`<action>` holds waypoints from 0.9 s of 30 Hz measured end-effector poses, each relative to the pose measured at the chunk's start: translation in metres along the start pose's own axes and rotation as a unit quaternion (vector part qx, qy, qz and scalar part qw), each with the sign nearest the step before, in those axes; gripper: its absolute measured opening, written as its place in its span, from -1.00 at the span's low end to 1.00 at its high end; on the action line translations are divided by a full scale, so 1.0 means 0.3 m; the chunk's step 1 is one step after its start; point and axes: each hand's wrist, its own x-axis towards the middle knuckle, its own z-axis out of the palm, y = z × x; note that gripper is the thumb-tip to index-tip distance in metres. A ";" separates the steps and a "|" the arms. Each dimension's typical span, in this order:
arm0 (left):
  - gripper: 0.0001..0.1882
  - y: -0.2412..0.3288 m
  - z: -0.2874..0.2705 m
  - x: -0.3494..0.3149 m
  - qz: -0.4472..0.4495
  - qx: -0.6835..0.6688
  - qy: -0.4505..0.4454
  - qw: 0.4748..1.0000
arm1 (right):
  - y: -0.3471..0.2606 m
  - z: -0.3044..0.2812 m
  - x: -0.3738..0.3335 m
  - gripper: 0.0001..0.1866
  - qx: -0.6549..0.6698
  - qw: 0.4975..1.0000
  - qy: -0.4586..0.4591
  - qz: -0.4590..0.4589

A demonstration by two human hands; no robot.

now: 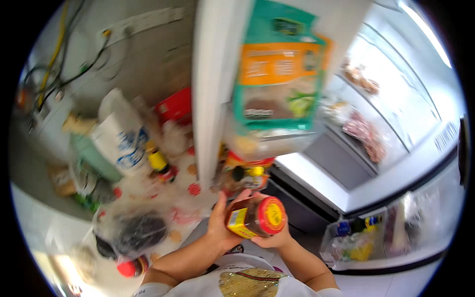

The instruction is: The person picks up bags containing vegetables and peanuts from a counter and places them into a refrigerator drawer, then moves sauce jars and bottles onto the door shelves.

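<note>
Nearest the lens, low in the view: one jar (pixel 256 216) with red lid and yellow label, lying on its side, lid to the right, held in front of the chest between both hands. Left hand (pixel 221 221) wrapped round the labelled end, fingers curled close on the glass; right hand (pixel 275 239) cupped beneath the lid end, fingers mostly hidden under the jar, apparently closed on it. Judged stage: jar in hand at an open fridge, not yet set on any shelf or on the table. Just above the jar, the fridge door (pixel 213 89), white, edge-on, with a door shelf (pixel 247 171) holding a few bottles and jars, count unclear through blur. One large green and orange packet (pixel 279 69) high on the door, blurred. To the right, open fridge interior (pixel 391 123), wrapped food on shelves, one clear drawer (pixel 366 242) below. To the left, cluttered table (pixel 193 190): one white bag (pixel 121 133), one yellow-capped bottle (pixel 158 161), one dark bundle in clear plastic (pixel 133 230), one red box (pixel 174 105), one red-lidded jar (pixel 131 267).
</note>
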 end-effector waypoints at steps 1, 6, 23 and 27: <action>-0.23 -0.012 0.002 0.017 -0.014 -0.004 -0.025 1.000 | -0.030 -0.017 -0.004 -0.01 0.002 1.000 0.004 0.017; -0.24 -0.086 0.010 0.119 -0.068 0.042 -0.068 0.994 | -0.120 -0.085 -0.037 -0.10 -0.035 0.998 0.048 -0.005; -0.27 -0.372 0.093 0.480 -0.082 0.111 0.012 0.990 | -0.293 -0.234 -0.197 -0.22 0.274 0.916 0.292 0.025; -0.30 -0.364 0.167 0.424 -0.139 0.025 -0.041 0.989 | -0.322 -0.307 -0.194 -0.30 0.266 0.905 0.329 0.040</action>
